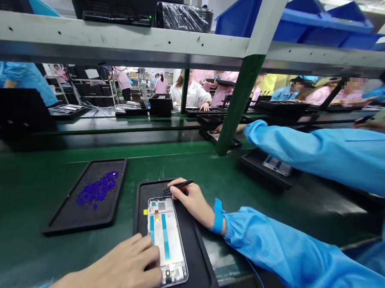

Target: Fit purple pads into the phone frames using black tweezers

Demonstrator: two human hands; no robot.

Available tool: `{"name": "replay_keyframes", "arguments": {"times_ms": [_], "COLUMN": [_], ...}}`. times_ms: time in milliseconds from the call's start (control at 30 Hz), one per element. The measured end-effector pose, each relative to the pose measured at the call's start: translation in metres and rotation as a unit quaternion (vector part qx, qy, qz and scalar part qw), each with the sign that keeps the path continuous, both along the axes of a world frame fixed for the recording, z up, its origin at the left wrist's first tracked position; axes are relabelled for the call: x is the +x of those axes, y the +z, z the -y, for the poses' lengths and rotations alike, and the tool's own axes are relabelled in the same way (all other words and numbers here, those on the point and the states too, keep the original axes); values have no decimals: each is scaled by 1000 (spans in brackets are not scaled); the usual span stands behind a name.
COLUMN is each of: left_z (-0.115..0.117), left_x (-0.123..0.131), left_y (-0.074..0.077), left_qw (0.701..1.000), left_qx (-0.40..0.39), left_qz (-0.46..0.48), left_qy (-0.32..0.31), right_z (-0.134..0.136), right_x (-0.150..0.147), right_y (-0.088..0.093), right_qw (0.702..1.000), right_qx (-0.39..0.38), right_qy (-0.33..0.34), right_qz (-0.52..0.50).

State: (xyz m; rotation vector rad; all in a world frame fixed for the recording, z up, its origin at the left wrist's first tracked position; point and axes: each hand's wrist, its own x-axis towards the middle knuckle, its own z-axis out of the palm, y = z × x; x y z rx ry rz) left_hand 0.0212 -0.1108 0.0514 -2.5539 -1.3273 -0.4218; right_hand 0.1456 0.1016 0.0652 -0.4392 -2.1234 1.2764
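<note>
A silver phone frame (174,229) with blue strips, a small orange flex piece and a yellow tab lies lengthwise on a black tray (202,265). My left hand (131,259) grips its lower left edge, fingers bent over the side; the fingertips are partly hidden. At the upper end of the frame, my right hand (192,202) is closed round black tweezers (181,186). The tweezers' tips point left, just above the frame's top edge. A blue band (219,216) circles my right wrist below a blue sleeve.
On the left, a black tray (106,214) bears many tiny purple-blue pieces. A green post (241,103) rises behind the work spot under a metal shelf (120,41). From the right, a co-worker's blue sleeve (308,146) reaches across, above another black tray (262,171) holding a phone frame.
</note>
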Motion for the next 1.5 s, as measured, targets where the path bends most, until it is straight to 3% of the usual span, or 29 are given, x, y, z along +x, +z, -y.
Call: {"name": "replay_keyframes", "arguments": {"times_ms": [300,500,633,800,933,1033,1167,1500], "left_z": [-1,7,-2,-20,-14,-3,6,7], "left_x": [0,-11,-56,-141,-183,-193,-198,-204], "left_y": [2,38,52,44,28,14,0,-1], "left_qw": [1000,994,990,967,938,915,910,910], "left_qx": [-10,-91,-68,-48,-25,-8,-10,-13], "left_qz": [13,57,72,83,114,113,82,51], "left_qy": [-7,12,101,236,325,388,406,412], "right_z": [0,-2,-2,0,2,4,6,7], "right_x": [0,0,1,5,12,16,18,17], "right_y": [0,0,2,4,5,7,9,11], "right_qw": [1000,1000,1000,1000,999,998,998,997], "right_qx": [6,6,5,3,3,11,1,-6], "right_qy": [-3,-1,-1,-3,-5,-1,-5,-8], "right_qz": [3,2,7,17,36,58,70,75]}}
